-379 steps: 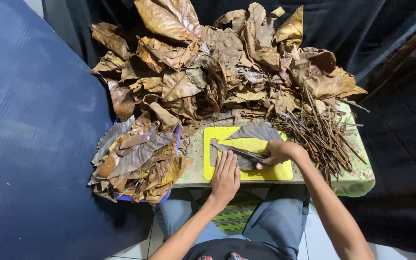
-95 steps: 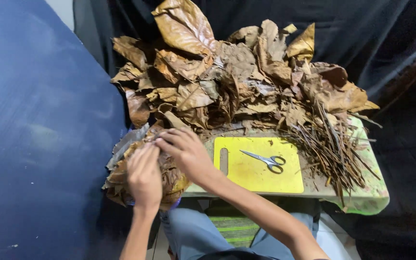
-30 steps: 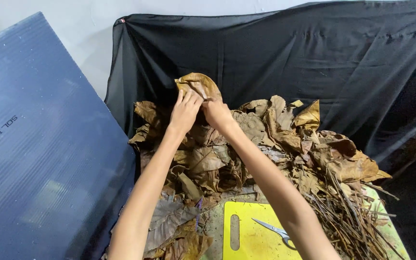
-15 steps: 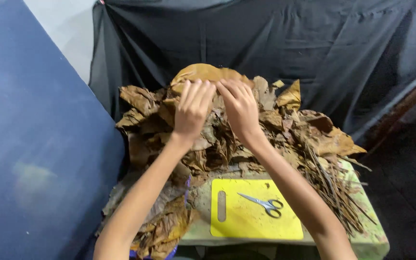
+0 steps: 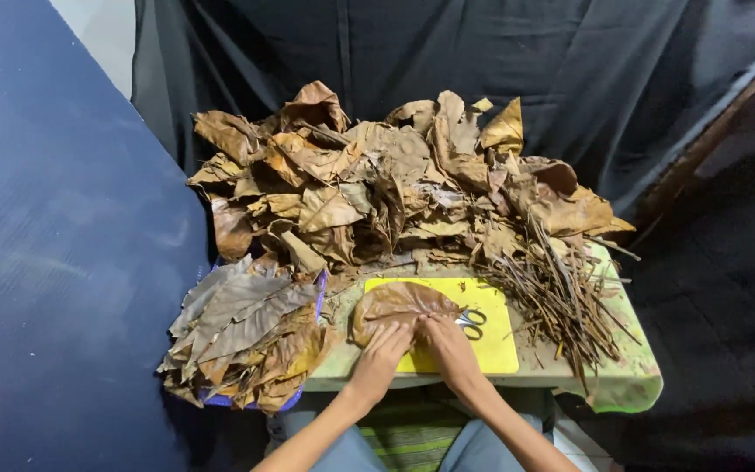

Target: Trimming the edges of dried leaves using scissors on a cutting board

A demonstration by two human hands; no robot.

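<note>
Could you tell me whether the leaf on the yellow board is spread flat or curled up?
Spread flat: the brown leaf lies open on the yellow board, with the left hand and right hand pressing its near edge.

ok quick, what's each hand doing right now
Left hand: open, flat on the brown leaf.
Right hand: open, pressing the same leaf.

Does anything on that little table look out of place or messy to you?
Mostly the scissors: they lie half hidden under the brown leaf that both hands press flat on the yellow board. The stack of leaves at the left also overhangs the table edge.
</note>
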